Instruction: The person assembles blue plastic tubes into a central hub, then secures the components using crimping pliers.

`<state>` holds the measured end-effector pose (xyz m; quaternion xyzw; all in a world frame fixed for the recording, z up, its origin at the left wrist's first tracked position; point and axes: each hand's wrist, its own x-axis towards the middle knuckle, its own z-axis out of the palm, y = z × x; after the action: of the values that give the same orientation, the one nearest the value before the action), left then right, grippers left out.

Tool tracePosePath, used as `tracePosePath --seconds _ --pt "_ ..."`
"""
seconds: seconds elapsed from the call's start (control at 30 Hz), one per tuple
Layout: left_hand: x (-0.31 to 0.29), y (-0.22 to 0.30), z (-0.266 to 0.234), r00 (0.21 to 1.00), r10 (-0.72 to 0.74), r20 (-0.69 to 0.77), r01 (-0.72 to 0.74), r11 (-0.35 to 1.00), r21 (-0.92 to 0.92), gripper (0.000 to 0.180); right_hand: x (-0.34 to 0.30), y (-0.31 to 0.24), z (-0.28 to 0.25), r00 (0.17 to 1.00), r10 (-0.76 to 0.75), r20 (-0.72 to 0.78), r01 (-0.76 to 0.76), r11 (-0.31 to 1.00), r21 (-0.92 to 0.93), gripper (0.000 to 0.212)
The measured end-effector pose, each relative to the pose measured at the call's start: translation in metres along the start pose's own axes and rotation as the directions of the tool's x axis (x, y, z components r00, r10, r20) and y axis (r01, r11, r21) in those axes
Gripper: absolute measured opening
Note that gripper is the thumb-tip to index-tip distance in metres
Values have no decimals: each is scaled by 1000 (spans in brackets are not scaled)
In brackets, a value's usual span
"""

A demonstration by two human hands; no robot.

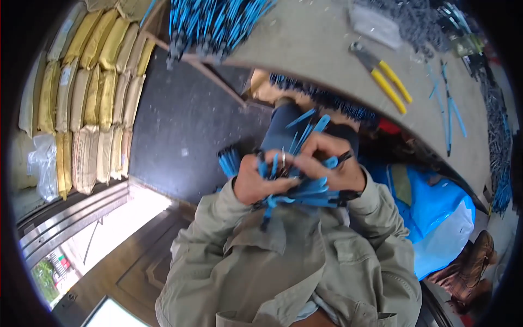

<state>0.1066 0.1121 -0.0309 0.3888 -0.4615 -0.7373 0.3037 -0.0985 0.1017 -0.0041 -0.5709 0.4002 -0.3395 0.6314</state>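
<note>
Both hands are together above my lap, working among a loose bunch of slim blue strips with black ends [310,188]. My left hand [255,181] is closed, with blue strips showing between its fingers. My right hand [336,163] is bent round in a closed grip, and a blue strip with a dark tip sticks out beside it. Several strips point up between the hands and others lie across below them. The fingertips meet and are slightly blurred, so how each strip is held is partly hidden. Another small bundle of blue strips [229,161] lies left of my left hand.
Ahead stands a grey table [305,43] with a big pile of blue strips [210,24], yellow-handled pliers [389,82] and loose strips [449,117]. Dark small parts heap at its right. Stacked sacks [87,92] stand left; a blue plastic bag [430,201] lies right.
</note>
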Motion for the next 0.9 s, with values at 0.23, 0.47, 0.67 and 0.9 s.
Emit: tracePosePath --seconds 0.23,0.47,0.67,0.9 --pt "1 -11 -48 985 169 37 -159 969 -190 26 31 -32 -58 934 -134 331 167 983 -74 26" --pt "18 -6 -55 932 279 233 -255 958 -131 29 209 -64 -207 816 -571 87 117 17 -993 21" --pt "21 -7 -48 898 358 255 -350 934 -77 31 305 -48 -240 740 -673 -16 -247 -249 -937 11" --pt "20 0 -43 901 317 297 -322 946 -33 28 252 -88 -215 703 -706 84 -154 -266 -952 16"
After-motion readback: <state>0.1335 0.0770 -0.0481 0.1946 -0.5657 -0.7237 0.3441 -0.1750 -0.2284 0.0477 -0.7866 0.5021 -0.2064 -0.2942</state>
